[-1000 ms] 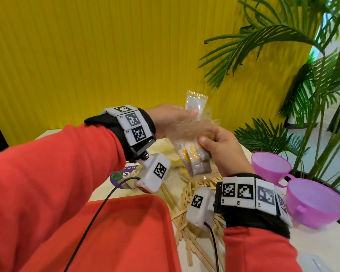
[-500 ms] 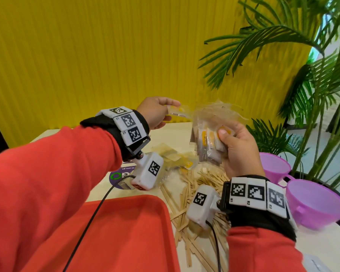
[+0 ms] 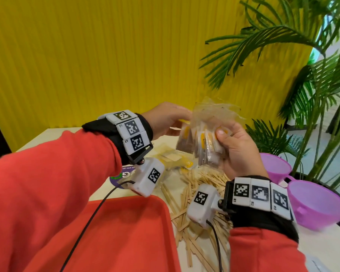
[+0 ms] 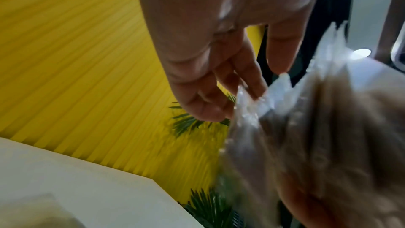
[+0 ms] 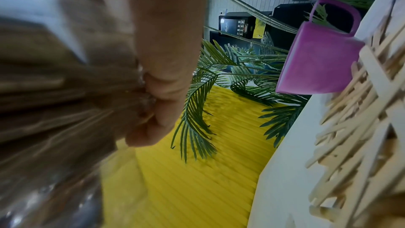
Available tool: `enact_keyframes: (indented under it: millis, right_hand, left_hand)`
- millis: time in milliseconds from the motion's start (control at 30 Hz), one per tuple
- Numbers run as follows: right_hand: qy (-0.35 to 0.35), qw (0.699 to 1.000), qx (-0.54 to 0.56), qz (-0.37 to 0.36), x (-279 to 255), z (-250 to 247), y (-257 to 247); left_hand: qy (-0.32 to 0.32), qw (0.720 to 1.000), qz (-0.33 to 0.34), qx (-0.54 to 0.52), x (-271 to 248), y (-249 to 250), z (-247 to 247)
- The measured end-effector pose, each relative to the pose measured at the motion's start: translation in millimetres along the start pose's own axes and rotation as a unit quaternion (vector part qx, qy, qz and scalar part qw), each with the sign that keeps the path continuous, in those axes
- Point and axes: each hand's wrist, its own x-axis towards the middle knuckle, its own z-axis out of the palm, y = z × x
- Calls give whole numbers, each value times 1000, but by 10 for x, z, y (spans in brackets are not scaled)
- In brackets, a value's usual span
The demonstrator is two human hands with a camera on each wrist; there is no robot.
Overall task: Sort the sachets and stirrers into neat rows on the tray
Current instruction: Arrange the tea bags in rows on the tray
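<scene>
My right hand [image 3: 223, 139] grips a fanned bunch of clear sachets [image 3: 203, 143] with yellow and brown contents, held upright above the table. The thumb lies across their front; the fingers are hidden behind. My left hand [image 3: 185, 119] is at the bunch's upper left and pinches the clear top edge of one sachet [image 4: 247, 108] between thumb and fingers. Loose sachets [image 3: 173, 160] lie on the table below. Wooden stirrers [image 3: 196, 190] are heaped under my right wrist. The red tray [image 3: 116, 232] lies near me and shows nothing on its visible part.
Two purple cups [image 3: 273, 169] [image 3: 320, 205] stand at the table's right edge beside a palm plant [image 3: 312, 95]. A yellow ribbed wall [image 3: 86, 65] rises behind the white table [image 3: 53, 136]. A purple sticker [image 3: 124, 174] peeks from under my left wrist.
My left hand, which had drawn away to the left with a sachet, has come back against the bunch. My right hand has stayed raised with the bunch, shifting slightly.
</scene>
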Motion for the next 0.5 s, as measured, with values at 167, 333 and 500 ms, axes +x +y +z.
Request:
enact_keyframes:
  millis: [167, 333, 500]
  right_hand:
    - [19, 1000, 5, -14, 13, -18, 8]
    - [79, 997, 10, -15, 40, -71, 1]
    - [75, 997, -16, 32, 3, -8, -7]
  left_hand:
    - [32, 998, 27, 52, 71, -31, 96]
    - [130, 989, 46, 62, 100, -68, 4]
    - [80, 995, 54, 14, 60, -70, 4]
